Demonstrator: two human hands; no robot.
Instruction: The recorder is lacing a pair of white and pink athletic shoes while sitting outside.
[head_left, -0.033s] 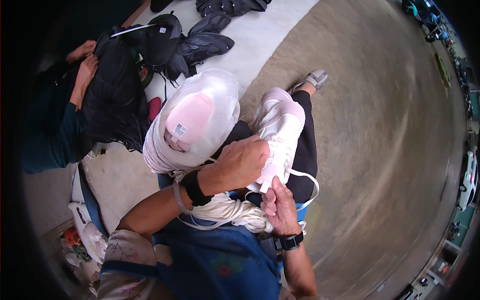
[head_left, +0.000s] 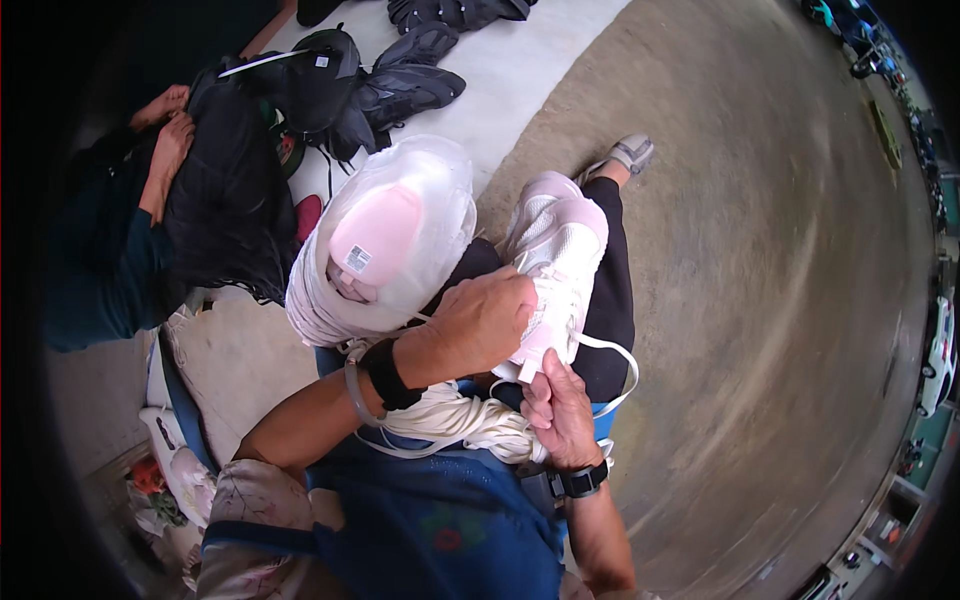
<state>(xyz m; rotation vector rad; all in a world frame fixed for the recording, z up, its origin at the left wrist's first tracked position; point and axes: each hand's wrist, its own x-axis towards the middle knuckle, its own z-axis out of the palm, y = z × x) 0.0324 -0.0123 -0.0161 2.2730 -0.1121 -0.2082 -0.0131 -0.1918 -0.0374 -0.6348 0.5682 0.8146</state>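
Observation:
A pink and white sneaker (head_left: 565, 240) rests on my right thigh, toe pointing away from me. My left hand (head_left: 480, 325) is closed against the left side of its lacing. Those fingertips are hidden, so what they pinch does not show. With thumb and fingers, my right hand (head_left: 562, 410) grips the sneaker's tongue (head_left: 528, 370) at the near end. A white lace (head_left: 632, 375) loops out from the shoe's right side. Across my lap lies a bundle of white laces (head_left: 470, 425), below both hands.
Left of my left hand stands a clear plastic bag (head_left: 440, 200) holding a pink insole (head_left: 375, 235) and a bundle of pale laces. Black shoes (head_left: 415, 90) lie on a white sheet (head_left: 540, 80). At left, another person's hands (head_left: 165, 130) hold black material. Concrete floor (head_left: 760, 300) extends right.

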